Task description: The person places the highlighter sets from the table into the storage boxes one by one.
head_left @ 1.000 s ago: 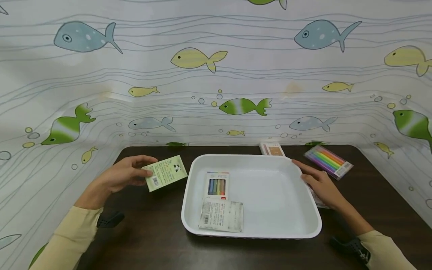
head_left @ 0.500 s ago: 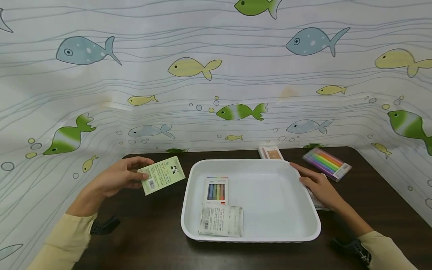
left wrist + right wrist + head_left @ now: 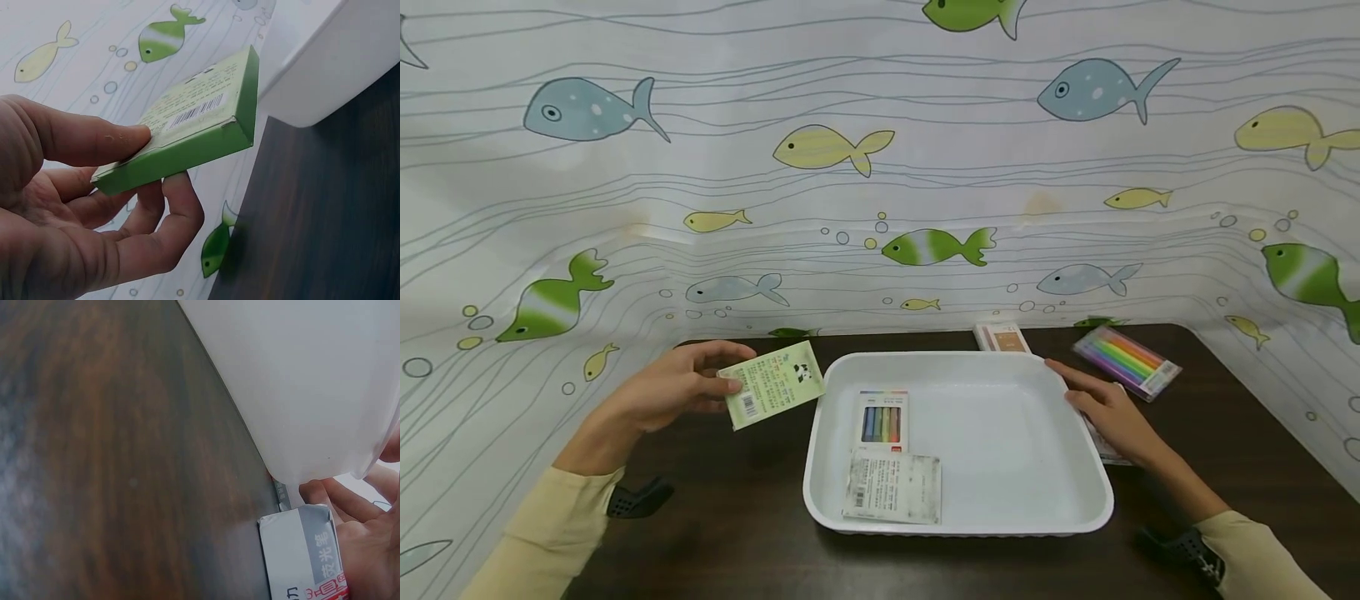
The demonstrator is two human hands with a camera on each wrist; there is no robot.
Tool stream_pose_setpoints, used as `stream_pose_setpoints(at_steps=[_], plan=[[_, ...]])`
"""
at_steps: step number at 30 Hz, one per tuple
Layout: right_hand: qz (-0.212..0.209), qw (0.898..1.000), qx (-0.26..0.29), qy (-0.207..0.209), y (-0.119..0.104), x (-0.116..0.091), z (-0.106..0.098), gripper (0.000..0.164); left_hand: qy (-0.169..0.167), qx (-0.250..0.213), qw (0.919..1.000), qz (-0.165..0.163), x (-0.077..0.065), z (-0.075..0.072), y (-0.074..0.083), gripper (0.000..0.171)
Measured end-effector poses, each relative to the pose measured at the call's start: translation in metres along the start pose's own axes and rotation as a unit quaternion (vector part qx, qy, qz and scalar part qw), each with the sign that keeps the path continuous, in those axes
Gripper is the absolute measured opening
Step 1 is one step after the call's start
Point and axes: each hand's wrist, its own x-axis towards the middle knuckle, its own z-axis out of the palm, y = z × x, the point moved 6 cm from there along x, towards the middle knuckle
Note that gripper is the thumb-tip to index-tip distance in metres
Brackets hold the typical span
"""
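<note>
My left hand (image 3: 662, 392) pinches a flat pale green box (image 3: 772, 385) between thumb and fingertips. The box is tilted above the table, its panda picture and printed text facing up. Its far corner overlaps the left rim of the white plastic tray (image 3: 1000, 525) in the head view. In the left wrist view, the thumb presses the box (image 3: 181, 153) near its barcode, with curled fingers underneath. My right hand (image 3: 1108, 417) holds the tray's right rim near the back corner. Inside the tray lie a box of colored sticks (image 3: 882, 421) and a worn grey-white packet (image 3: 895, 487).
A clear pack of rainbow-colored pens (image 3: 1127, 362) lies at the back right. A white and brown box (image 3: 1002, 337) shows behind the tray. Beside the right hand is a white box (image 3: 297, 544) with grey and red print. A fish-patterned sheet (image 3: 880, 192) surrounds the dark table (image 3: 715, 533).
Over the last half second, the left hand has carried the green box slightly right, toward the tray's rim. The right hand and tray stay put; the head view has tilted slightly.
</note>
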Motion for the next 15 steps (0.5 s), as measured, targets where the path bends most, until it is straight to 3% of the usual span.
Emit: stream_pose_setpoints(at_steps=[5, 15], plan=[[0.001, 1.000, 0.005, -0.002, 0.000, 0.000, 0.001, 0.046, -0.017, -0.007, 0.9998, 0.011, 0.004, 0.010, 0.005, 0.055], [-0.003, 1.000, -0.006, 0.000, 0.001, 0.000, -0.001, 0.046, -0.041, 0.002, 0.9992, 0.003, 0.018, 0.034, 0.009, 0.054]])
